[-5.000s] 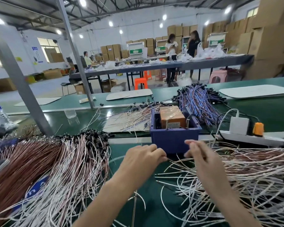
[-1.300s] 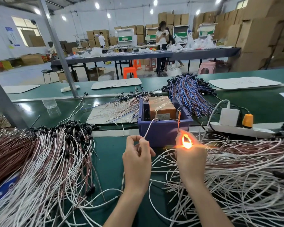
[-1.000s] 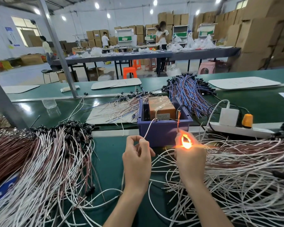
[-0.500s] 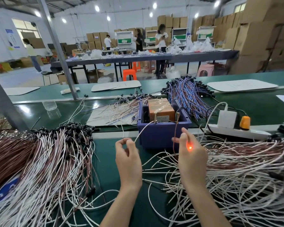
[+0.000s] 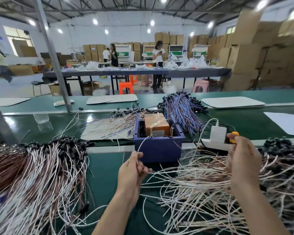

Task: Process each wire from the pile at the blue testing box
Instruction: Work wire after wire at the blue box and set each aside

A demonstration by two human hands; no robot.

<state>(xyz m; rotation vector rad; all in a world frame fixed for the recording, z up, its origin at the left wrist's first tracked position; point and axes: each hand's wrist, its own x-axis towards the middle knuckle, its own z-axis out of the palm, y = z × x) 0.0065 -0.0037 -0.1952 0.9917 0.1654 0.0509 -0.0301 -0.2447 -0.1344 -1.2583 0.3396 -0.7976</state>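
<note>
Two masses are lying on the bench (image 5: 105, 167): right pile (image 5: 193, 192), seemingly awaiting test; left bundle (image 5: 41, 175), probably done. Between them, blue testing box (image 5: 158, 150) sitting. Grip of left hand (image 5: 132, 173) pinching one white wire (image 5: 141, 146) reaching the box; right hand (image 5: 243, 161) grip: cannot tell.

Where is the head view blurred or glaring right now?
Head view: cardboard boxes at the right edge are smeared; ceiling lamps glare off the glossy green belt at left; the left hand, its white wire and the blue testing box are sharp.
</note>
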